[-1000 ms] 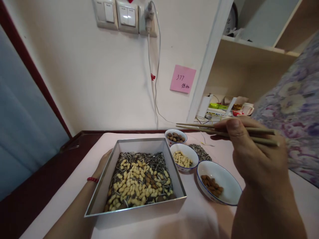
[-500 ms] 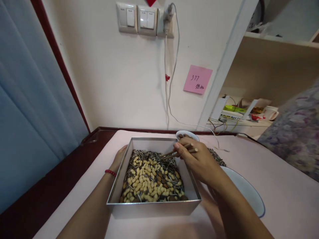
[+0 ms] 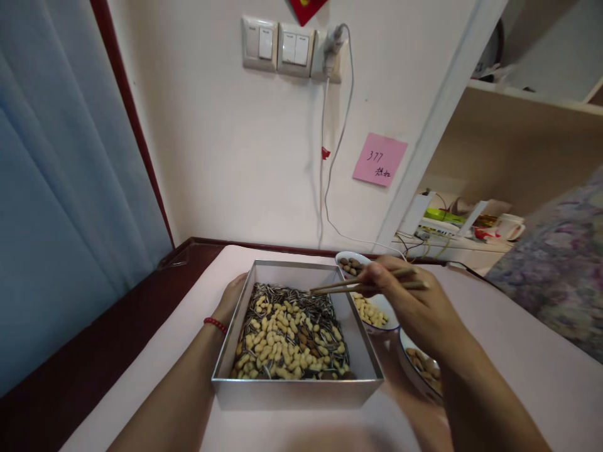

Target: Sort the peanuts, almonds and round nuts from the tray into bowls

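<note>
While the right hand (image 3: 419, 307) is up over the far right corner of the box, the big pink tabletop (image 3: 513, 351) lies under both hands. Just left of the right hand, and a bit lower, sits the square metal box (image 3: 294, 392). It is full of a mix of peanuts, striped seeds and a few brown nuts (image 3: 289, 342).

On the other side of the box is the left hand (image 3: 233, 295). Its palm lies flat on the outside of the left wall, near the far corner, with the fingers loose and not wrapped round anything. A red bead band (image 3: 215, 324) goes round that wrist.

Below the right wrist is a white bowl with a blue rim (image 3: 417, 367), with brown nuts in it; the arm hides a lot of it. Right under the right hand is a smaller bowl of peanuts (image 3: 372, 311). Just past the fingers, further away, is a little bowl of round brown nuts (image 3: 349, 263).

The right hand is curled shut on a pair of chopsticks (image 3: 362, 285). The long sticks lie nearly flat and run sideways, from the hand out to the left. Their tips point left, over the far right part of the box, above the mix. The tips are close together, and I cannot tell if they pinch anything.
</note>
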Demonstrator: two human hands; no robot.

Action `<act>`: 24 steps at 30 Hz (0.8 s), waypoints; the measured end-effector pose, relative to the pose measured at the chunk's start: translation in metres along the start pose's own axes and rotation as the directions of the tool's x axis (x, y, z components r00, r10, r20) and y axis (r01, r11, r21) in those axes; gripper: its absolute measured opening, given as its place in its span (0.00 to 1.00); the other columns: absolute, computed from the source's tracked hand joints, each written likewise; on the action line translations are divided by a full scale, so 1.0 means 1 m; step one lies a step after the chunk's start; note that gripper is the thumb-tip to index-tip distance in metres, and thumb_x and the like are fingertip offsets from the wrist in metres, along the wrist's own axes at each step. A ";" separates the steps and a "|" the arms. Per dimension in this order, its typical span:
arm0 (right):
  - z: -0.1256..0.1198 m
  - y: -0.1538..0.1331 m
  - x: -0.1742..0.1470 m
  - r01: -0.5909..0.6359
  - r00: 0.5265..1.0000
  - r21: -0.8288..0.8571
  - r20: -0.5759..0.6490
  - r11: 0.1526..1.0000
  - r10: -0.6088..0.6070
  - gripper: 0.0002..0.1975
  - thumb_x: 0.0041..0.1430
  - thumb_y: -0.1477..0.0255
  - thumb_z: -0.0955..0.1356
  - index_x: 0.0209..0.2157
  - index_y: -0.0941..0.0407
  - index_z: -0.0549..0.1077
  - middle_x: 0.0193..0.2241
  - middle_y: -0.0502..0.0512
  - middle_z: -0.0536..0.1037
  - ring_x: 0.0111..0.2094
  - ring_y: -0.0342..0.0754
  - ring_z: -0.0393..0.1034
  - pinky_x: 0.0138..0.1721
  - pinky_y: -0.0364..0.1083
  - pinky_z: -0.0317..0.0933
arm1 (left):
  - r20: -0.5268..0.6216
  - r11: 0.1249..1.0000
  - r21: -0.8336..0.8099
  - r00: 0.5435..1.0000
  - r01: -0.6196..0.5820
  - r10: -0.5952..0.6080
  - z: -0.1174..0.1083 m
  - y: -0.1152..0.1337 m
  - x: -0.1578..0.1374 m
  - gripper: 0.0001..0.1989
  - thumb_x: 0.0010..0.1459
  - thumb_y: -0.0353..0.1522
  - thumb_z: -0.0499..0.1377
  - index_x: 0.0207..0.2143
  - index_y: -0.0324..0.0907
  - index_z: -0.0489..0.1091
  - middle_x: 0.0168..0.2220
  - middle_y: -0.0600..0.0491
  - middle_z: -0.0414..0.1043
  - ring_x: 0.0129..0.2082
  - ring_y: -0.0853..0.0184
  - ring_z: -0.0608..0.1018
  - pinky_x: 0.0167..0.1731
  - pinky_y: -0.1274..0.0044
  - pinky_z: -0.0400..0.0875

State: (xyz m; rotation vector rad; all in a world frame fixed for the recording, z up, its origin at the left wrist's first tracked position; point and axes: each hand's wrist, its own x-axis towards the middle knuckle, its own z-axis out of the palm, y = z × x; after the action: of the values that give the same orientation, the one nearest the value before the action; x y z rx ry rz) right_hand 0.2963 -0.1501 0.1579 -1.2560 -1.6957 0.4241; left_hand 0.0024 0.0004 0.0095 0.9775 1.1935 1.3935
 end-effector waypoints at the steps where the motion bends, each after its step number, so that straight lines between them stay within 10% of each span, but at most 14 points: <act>1: -0.011 -0.001 -0.007 -0.008 0.999 0.010 -0.049 1.000 0.009 0.18 0.65 0.56 0.63 0.31 0.54 0.75 0.28 0.52 0.78 0.32 0.48 0.74 0.32 0.46 0.66 | 0.005 0.999 -0.037 1.000 0.016 -0.016 0.000 0.000 0.000 0.21 0.30 0.43 0.71 0.26 0.40 0.75 0.22 0.54 0.77 0.30 0.60 0.78 0.35 0.74 0.72; 10: -0.082 0.001 -0.063 -0.167 0.777 -0.181 -0.629 0.969 0.016 0.11 0.63 0.58 0.65 0.31 0.45 0.76 0.31 0.50 0.79 0.35 0.59 0.76 0.41 0.60 0.68 | 0.074 0.975 -0.117 0.981 0.188 -0.180 0.000 -0.004 0.002 0.10 0.49 0.33 0.63 0.36 0.41 0.75 0.26 0.52 0.79 0.26 0.62 0.79 0.33 0.73 0.75; 18: -0.095 0.037 -0.069 -0.232 0.828 -0.216 -0.556 0.949 0.076 0.10 0.62 0.59 0.66 0.34 0.46 0.76 0.35 0.53 0.79 0.38 0.62 0.76 0.43 0.60 0.66 | 0.039 0.978 -0.102 0.983 0.182 -0.179 0.003 0.002 -0.001 0.08 0.49 0.33 0.63 0.33 0.40 0.75 0.23 0.53 0.78 0.25 0.64 0.78 0.32 0.74 0.74; 24: -0.056 0.009 -0.056 -0.011 0.887 -0.045 -0.462 0.999 -0.011 0.09 0.64 0.60 0.65 0.35 0.46 0.77 0.36 0.53 0.77 0.38 0.57 0.74 0.42 0.58 0.66 | -0.018 0.996 -0.060 0.998 0.064 -0.065 0.002 0.007 -0.004 0.08 0.40 0.33 0.65 0.26 0.40 0.74 0.23 0.56 0.77 0.28 0.64 0.77 0.33 0.76 0.72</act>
State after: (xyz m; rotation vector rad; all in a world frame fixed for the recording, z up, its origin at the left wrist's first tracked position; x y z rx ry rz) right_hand 0.3498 -0.2095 0.1516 -1.2698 -1.3011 0.0692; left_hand 0.0032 -0.0034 0.0172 0.8782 1.1817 1.3822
